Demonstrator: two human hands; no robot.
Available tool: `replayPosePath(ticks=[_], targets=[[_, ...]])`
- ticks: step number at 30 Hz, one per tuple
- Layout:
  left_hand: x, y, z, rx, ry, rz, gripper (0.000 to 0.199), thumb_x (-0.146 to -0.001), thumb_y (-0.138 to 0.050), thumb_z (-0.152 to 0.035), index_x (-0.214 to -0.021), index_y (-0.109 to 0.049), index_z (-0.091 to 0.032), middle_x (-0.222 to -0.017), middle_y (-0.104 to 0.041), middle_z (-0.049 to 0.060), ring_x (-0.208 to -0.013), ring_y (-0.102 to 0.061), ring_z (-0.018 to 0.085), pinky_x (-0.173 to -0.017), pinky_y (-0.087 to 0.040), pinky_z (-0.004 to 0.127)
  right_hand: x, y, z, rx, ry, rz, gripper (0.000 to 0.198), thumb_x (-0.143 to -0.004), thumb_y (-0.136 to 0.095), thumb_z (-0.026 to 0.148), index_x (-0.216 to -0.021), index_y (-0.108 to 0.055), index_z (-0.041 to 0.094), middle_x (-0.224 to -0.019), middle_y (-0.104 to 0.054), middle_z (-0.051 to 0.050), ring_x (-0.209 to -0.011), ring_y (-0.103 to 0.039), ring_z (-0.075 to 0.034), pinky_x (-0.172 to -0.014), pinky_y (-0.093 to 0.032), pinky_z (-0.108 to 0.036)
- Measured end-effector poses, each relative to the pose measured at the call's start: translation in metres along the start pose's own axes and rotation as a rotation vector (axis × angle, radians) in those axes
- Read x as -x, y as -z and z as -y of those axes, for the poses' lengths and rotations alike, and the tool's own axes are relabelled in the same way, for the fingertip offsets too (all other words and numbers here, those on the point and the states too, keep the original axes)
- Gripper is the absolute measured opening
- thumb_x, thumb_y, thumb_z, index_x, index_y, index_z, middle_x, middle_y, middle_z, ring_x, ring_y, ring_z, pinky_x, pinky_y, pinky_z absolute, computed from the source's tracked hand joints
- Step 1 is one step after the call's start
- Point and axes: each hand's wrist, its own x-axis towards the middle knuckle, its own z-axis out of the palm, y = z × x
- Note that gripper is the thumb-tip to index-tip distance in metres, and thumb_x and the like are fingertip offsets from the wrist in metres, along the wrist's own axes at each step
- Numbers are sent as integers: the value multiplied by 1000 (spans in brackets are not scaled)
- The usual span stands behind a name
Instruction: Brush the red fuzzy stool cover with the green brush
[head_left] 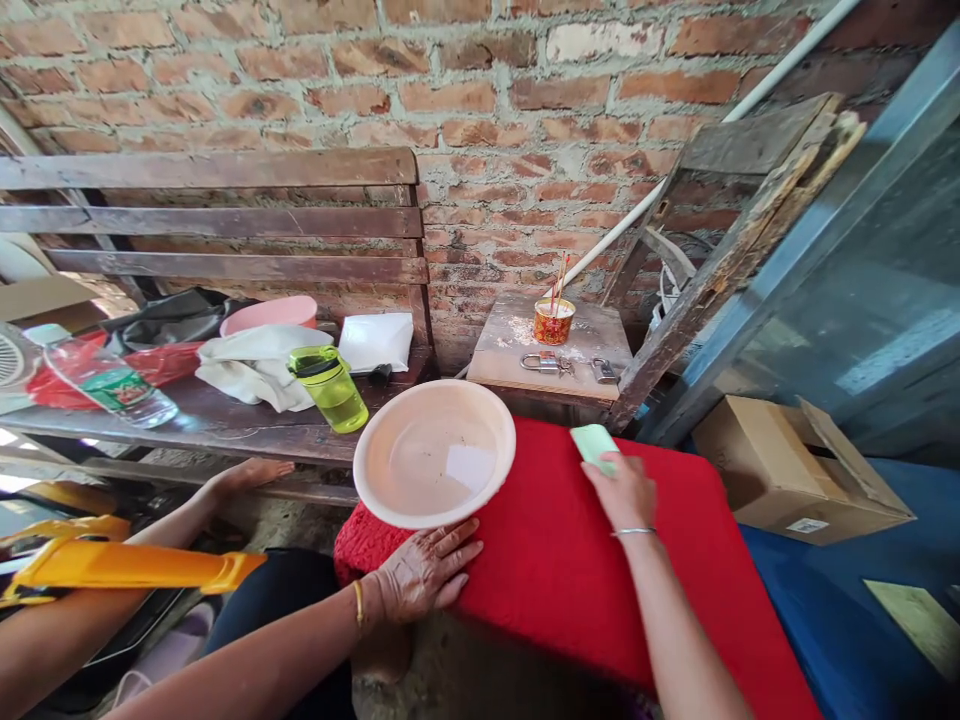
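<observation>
My left hand (429, 570), a gold bracelet at its wrist, lies palm down on the front edge of the red-covered table (559, 560). Its fingers are apart, close to the rim of a pale pink basin (364, 470). Shallow water with small dark specks shows in the basin, which stands at the table's left end. My right hand (624, 488), slightly blurred and wearing a silver bracelet, is closed on a pale green folded cloth (593, 443) against the red cover, right of the basin.
Another person's bare limb (169, 510) reaches in at far left, behind an orange plastic part (150, 565). A wooden bench (225, 432) holds a green water bottle (335, 395) and a plastic bottle (124, 395). Padlocks and an incense pot (553, 325) stand behind; a cardboard box (795, 475) sits right.
</observation>
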Motion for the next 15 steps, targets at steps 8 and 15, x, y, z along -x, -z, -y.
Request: replayPosePath(ticks=[8,15], targets=[[2,-2,0,-7,2,-28,45,-97,-50,-25,-142,-54,-20,-146,-55,14,-132,-55,26,-106,-51,39,-26,-30,57,-23,228,71,24,-87,-66,47,-106,-72,33,-109,-63,-2,-104,-58,-18,-93,-38,-32],[-1,1,-1,-42,-13,-37,43,-97,-49,-23,-140,-56,-19,-146,-55,14,-132,-55,25,-106,-51,39,-44,51,-127,142,-288,-68,46,-90,-51,54,-115,-70,20,-97,-65,-14,-91,-63,-29,-79,-49,-44]])
